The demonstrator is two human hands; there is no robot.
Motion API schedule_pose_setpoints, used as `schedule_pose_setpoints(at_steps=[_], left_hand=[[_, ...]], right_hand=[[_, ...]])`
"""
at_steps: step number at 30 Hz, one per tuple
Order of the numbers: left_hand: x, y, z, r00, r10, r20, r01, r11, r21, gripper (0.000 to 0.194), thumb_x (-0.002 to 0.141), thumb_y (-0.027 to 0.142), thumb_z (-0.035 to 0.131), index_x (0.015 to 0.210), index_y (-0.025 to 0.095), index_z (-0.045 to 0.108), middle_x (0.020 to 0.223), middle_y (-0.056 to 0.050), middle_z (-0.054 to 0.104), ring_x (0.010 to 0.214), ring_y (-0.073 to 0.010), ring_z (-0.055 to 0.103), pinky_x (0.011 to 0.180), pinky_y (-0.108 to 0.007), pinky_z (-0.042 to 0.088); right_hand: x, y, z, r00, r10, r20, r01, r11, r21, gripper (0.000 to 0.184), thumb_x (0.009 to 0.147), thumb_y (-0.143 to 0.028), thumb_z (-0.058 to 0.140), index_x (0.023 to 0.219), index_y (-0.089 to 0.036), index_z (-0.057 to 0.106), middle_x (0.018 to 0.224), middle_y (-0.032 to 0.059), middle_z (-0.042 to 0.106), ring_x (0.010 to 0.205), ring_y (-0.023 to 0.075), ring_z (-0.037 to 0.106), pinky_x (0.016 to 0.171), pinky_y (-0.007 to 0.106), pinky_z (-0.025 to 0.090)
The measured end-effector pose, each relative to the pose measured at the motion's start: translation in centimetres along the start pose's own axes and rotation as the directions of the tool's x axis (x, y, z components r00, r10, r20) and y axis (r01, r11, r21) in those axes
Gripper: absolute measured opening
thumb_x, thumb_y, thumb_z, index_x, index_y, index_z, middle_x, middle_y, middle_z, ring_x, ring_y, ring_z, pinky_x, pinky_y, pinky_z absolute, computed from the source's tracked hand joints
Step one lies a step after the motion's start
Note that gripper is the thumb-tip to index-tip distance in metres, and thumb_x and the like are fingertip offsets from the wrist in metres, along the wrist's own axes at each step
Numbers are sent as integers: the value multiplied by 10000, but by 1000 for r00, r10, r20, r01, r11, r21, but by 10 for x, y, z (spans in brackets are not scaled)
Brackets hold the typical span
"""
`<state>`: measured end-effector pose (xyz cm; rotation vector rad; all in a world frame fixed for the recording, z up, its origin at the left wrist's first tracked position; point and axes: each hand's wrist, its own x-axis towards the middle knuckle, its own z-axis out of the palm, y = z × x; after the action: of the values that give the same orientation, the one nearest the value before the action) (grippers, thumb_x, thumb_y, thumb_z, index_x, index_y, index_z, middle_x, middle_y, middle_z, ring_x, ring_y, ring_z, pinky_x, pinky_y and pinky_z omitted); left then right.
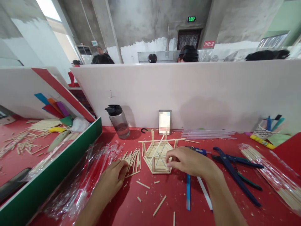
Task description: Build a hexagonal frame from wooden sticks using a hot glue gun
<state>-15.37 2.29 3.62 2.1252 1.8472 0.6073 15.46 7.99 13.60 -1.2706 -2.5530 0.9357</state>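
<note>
A small hexagonal model made of wooden sticks stands on the red table, with upright posts and a long stick laid across its top. My right hand rests at the model's right side, its fingers curled and pinching at the edge. My left hand lies on the table left of it, fingers bent down onto a heap of cut wooden sticks. Whether either hand grips a stick is hidden.
Crinkled plastic wrapping lies at the left by a green divider edge. A dark-lidded water bottle stands behind. Blue-handled cutters, a blue strip and a bag of long sticks lie at the right. Stick offcuts litter the table. Other people's heads show beyond the white partition.
</note>
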Motion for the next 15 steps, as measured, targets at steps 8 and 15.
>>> schedule_pose_setpoints(at_steps=[8,15], left_hand=[[-2,8,-2,988,38,148,-42,999,27,201,937,317,475,853,217,628,934,-61,664,882,-228,630,786,-343,470],[-4,4,3,987,160,21,-161,985,59,241,964,334,464,1057,244,667,1144,-77,665,1054,-236,620,898,-361,506]], right_hand=[[-9,10,-13,993,100,-59,-105,992,-75,159,880,-267,555,823,-223,697,807,28,709,734,164,603,639,267,341],[-14,20,-18,994,91,-60,-93,995,-43,173,860,-262,539,834,-239,708,829,26,720,760,179,618,661,270,365]])
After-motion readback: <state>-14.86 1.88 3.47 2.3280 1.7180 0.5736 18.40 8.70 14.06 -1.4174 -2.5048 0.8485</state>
